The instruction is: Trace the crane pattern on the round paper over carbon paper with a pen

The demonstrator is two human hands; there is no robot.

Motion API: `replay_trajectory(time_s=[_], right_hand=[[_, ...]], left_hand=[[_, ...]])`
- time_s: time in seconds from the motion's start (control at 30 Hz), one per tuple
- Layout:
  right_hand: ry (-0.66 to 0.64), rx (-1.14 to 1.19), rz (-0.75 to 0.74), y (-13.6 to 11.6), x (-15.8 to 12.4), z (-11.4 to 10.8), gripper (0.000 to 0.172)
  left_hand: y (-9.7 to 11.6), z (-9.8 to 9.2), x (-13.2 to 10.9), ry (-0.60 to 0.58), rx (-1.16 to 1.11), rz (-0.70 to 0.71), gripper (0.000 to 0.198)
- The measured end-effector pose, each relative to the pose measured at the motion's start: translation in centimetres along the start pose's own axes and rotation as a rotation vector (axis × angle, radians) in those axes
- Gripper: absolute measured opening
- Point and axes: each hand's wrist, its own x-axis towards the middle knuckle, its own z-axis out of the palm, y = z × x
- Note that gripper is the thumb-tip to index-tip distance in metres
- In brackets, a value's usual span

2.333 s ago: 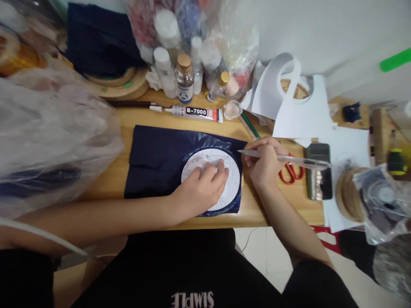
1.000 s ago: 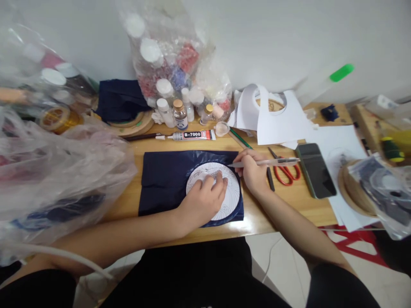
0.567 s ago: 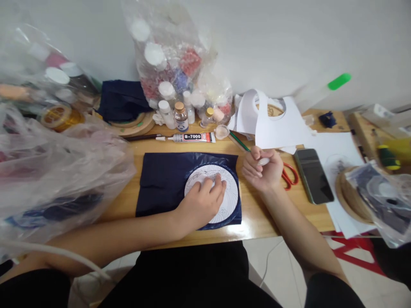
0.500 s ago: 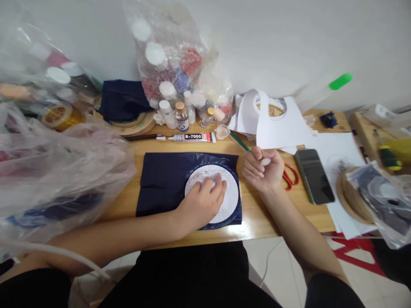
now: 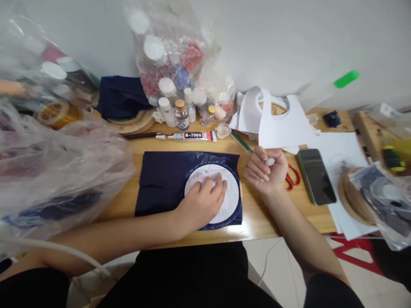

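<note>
One navy cloth point(image 5: 162, 177), long axis left-right, pen point(image 5: 270, 161) end-on.

The tabletop point(image 5: 257, 218) is light wood with visible grain and a glossy finish; the dark blue cloth point(image 5: 163, 175) is mostly matt, with a shinier, creased zone along the far edge; the round sheet point(image 5: 229, 201) is matt, line-printed paper. The cut sheets point(image 5: 282, 132) are smooth, matt paper; the bag point(image 5: 93, 164) at left is crinkled, translucent plastic; the phone screen point(image 5: 316, 175) is smooth and glossy; the scissor handles point(image 5: 297, 174) appear to be smooth plastic.
</note>
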Motion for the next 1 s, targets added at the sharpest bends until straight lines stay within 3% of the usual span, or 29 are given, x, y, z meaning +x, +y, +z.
replay_trajectory(time_s=[0.17, 0.27, 0.47, 0.57, 0.63, 0.73, 0.87, 0.93, 1.0], right_hand=[[0.024, -0.068, -0.026, -0.1, 0.0, 0.2, 0.020], [0.123, -0.256, -0.064, -0.8, -0.1, 0.7, 0.023], [0.491, -0.676, -0.488, -2.6, -1.6, 2.8, 0.042], [0.706, -0.894, -0.704, -2.1, -2.8, 3.8, 0.016], [0.738, -1.005, -0.776, -1.1, -3.4, 4.1, 0.007], [0.707, -1.098, -0.774, 1.0, -3.3, 3.8, 0.007], [0.682, -1.063, -0.535, 3.8, -1.9, 2.7, 0.034], [0.728, -1.053, -0.422, 4.7, -1.2, 1.9, 0.033], [0.756, -1.037, -0.403, 5.3, -0.9, 1.1, 0.021]], left_hand=[[0.0, 0.0, -0.1, -0.015, -0.006, 0.006, 0.035], [0.0, 0.0, -0.1, -0.012, -0.004, 0.008, 0.035], [-0.2, -0.1, -0.1, -0.017, -0.010, 0.014, 0.035], [-0.2, -0.1, -0.1, -0.015, -0.016, 0.015, 0.035], [-0.2, -0.2, 0.0, -0.006, -0.015, 0.012, 0.035], [-0.3, -0.3, 0.1, -0.003, -0.013, 0.009, 0.036], [-0.3, -0.3, 0.2, -0.008, -0.018, 0.004, 0.037], [-0.3, -0.3, 0.2, -0.010, -0.021, -0.001, 0.036], [-0.2, -0.3, 0.2, -0.013, -0.026, -0.004, 0.035]])
